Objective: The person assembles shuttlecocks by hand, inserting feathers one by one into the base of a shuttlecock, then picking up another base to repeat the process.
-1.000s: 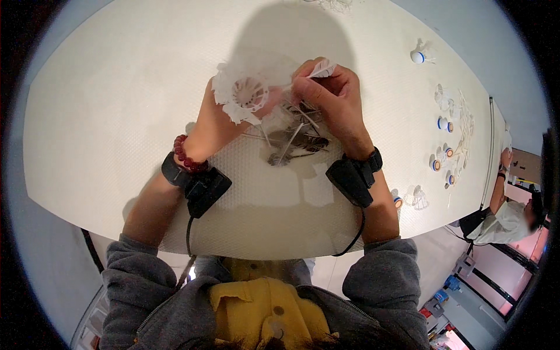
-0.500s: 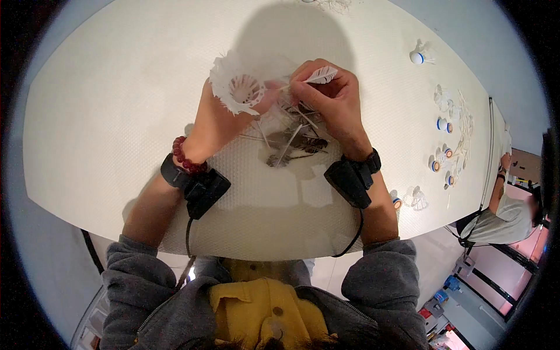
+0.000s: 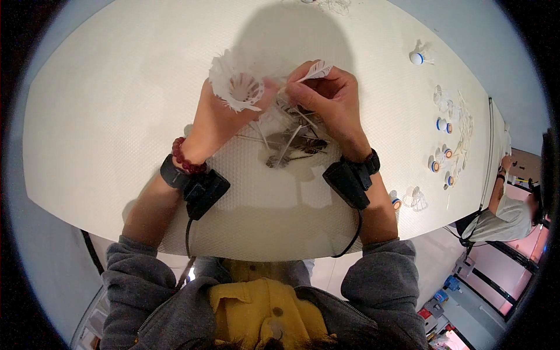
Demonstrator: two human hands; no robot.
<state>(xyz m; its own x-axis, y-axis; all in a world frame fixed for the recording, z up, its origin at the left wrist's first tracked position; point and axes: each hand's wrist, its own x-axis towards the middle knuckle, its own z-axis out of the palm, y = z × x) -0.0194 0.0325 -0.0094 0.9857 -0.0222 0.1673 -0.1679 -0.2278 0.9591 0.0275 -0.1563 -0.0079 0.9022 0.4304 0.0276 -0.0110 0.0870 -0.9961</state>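
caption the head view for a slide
Left hand holds a frilled white cone, right hand a white feather, near loose feathers.

Workroom, apparently: one large pale desk (image 3: 116,116); feathers (image 3: 303,142) and loose shuttlecock heads (image 3: 435,167) thereon; second person (image 3: 501,219) farther right.

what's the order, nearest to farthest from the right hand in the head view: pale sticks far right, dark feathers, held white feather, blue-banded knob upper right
1. White feather: held in the right hand.
2. Dark feathers: below, slightly left.
3. Blue-banded knob: upper right.
4. Pale sticks: far right.
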